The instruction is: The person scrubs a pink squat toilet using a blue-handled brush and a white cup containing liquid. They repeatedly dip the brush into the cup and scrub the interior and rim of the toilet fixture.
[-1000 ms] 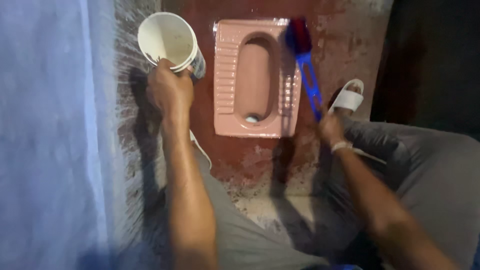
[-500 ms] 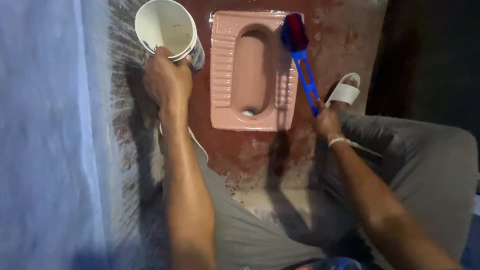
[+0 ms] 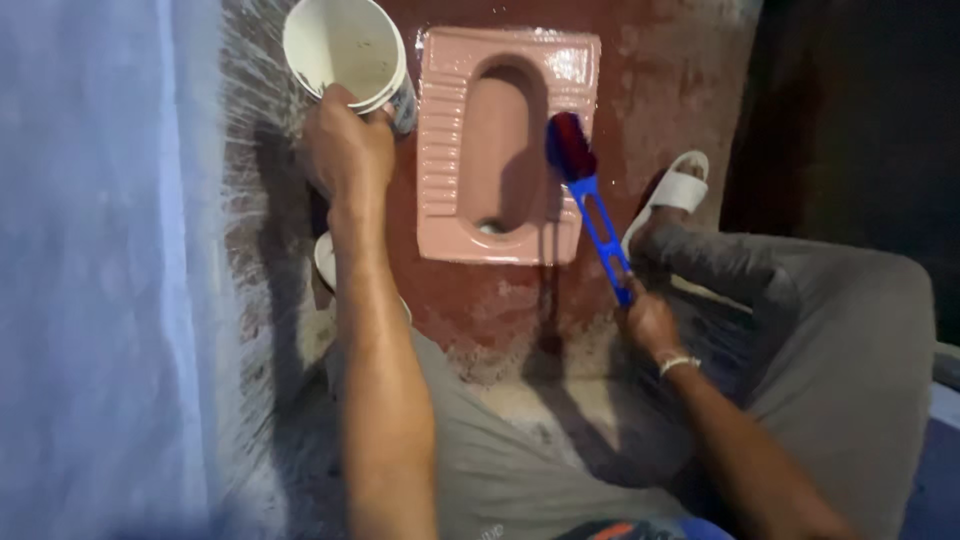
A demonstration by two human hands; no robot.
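Blue-handled brush (image 3: pixel 585 190), dark red bristle head, over pink squat pan (image 3: pixel 450 150)

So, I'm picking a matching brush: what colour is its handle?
Blue, the handle in the right hand; head view.

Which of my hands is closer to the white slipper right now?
Right. The right hand grips the blue brush handle just below the white slipper; the left hand holds the white plastic mug, across the pink squat pan.

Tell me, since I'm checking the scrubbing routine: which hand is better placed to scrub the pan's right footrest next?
Probably the right hand: it grips the blue brush, whose head sits at the pink squat pan's right side. The left hand holds a white mug.
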